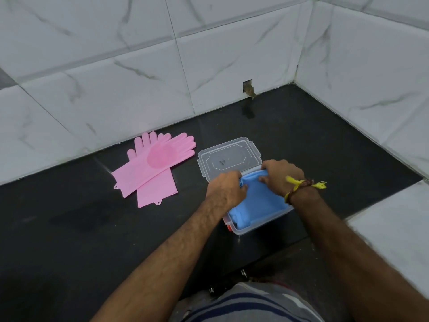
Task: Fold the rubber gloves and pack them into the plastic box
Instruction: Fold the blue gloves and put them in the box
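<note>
A clear plastic box [243, 231] stands on the black counter in front of me, and folded blue rubber gloves [260, 203] lie inside it. My left hand [226, 189] grips the blue rubber at its far left end. My right hand [282, 175] has its fingers curled over the far right end, down in the box. The clear lid [228, 158] lies flat just behind the box. Two pink rubber gloves [153, 168] lie crossed and unfolded on the counter to the left, fingers toward the wall.
The black counter [69, 228] is bounded by white marble-look tiled walls behind and on the right. A small cut-out hole [248, 88] sits low in the back wall. A white ledge [394, 228] rises at the near right.
</note>
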